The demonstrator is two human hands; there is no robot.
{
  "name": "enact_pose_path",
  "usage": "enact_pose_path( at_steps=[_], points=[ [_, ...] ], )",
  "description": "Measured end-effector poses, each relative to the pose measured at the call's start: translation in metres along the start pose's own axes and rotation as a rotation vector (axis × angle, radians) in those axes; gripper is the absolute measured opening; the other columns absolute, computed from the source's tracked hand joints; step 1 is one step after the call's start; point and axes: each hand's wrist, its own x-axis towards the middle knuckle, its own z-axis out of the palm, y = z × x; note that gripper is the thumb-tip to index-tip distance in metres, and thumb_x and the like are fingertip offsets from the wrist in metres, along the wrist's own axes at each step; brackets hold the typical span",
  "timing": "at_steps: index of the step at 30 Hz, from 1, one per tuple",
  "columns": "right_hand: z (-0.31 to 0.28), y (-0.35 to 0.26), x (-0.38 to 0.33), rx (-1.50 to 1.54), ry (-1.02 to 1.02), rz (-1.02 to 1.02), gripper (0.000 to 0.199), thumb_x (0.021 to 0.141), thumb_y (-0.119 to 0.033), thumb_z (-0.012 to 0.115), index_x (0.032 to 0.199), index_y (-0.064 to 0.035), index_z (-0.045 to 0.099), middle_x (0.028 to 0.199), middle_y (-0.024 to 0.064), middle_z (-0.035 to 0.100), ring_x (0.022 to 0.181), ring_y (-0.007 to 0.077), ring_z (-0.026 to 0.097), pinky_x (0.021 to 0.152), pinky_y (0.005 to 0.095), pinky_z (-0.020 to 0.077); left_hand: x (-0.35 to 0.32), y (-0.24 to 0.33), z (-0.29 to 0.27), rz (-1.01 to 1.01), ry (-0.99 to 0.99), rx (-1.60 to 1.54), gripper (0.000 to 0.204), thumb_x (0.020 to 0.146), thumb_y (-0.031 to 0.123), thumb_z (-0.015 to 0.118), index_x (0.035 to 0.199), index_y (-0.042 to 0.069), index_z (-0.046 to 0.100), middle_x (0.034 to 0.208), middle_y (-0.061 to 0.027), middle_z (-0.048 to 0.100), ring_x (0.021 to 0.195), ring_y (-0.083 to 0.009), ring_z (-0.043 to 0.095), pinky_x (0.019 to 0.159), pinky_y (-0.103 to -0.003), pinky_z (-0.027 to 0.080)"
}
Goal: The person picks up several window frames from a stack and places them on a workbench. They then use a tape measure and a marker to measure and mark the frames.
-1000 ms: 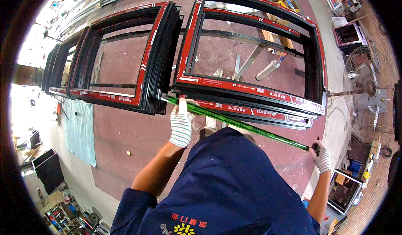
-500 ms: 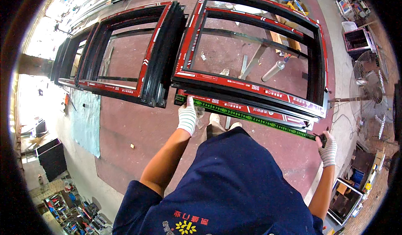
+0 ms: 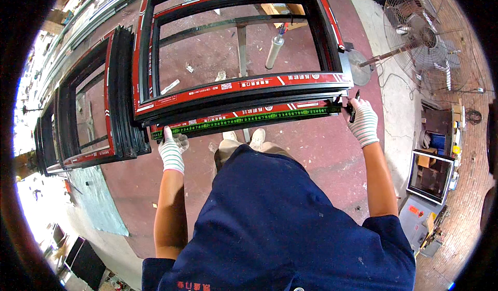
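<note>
Green measuring tape (image 3: pixel 254 118) now runs along the near edge of the largest window-frame stack (image 3: pixel 207 92).
A second ago I saw it slanting out in front of that stack. I count one tape, two gloved hands: the left hand (image 3: pixel 173 148) pinches its end by the stack's near-left corner; the right hand (image 3: pixel 363 121) grips something small and black beside the near-right corner. One fan (image 3: pixel 423 37) stands right of the stack.

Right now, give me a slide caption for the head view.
A green tape measure runs along stacked black-and-red frames, gloved left hand at one end, right hand near the other.
</note>
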Motion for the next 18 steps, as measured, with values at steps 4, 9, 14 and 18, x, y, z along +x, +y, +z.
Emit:
enact_pose_path(
  at_steps=[4,9,14,18],
  points=[
    [0.008,0.0,0.004,0.019,0.041,-0.019,0.026,0.082,-0.026,0.078,0.098,-0.0124,0.063,0.09,0.0127,0.066,0.092,0.0335,0.064,0.075,0.0448,0.0544,0.007,-0.002,-0.001,-0.016,0.038,-0.055,0.057,0.094,0.053,0.069,0.093,-0.003,0.058,0.074,-0.0231,0.068,0.056,-0.0332,0.066,0.052,-0.046,0.055],
    [0.006,0.0,0.005,0.063,0.061,-0.054,0.025,0.081,-0.023,0.078,0.097,-0.0119,0.063,0.089,0.012,0.065,0.09,0.0337,0.063,0.074,0.044,0.0539,0.008,-0.004,-0.007,0.023,-0.012,0.036,0.059,0.093,0.054,0.069,0.097,-0.004,0.059,0.076,-0.0218,0.068,0.057,-0.0322,0.067,0.052,-0.046,0.056],
    [-0.001,0.011,-0.01,0.213,0.064,-0.114,0.029,0.077,-0.019,0.08,0.1,-0.012,0.064,0.088,0.012,0.065,0.088,0.034,0.063,0.075,0.0434,0.0529,-0.023,-0.002,-0.016,0.209,-0.065,-0.052,0.057,0.091,0.052,0.073,0.107,-0.001,0.061,0.077,-0.0168,0.067,0.057,-0.0293,0.067,0.053,-0.041,0.056],
    [-0.015,0.005,-0.033,0.307,0.07,-0.095,0.03,0.079,-0.019,0.081,0.103,-0.0108,0.065,0.089,0.0122,0.067,0.085,0.034,0.065,0.075,0.0427,0.0533,-0.118,0.021,0.01,0.436,-0.194,0.006,0.044,0.098,0.045,0.066,0.102,0.001,0.067,0.08,-0.0103,0.069,0.059,-0.0208,0.066,0.061,-0.034,0.056]
  ],
)
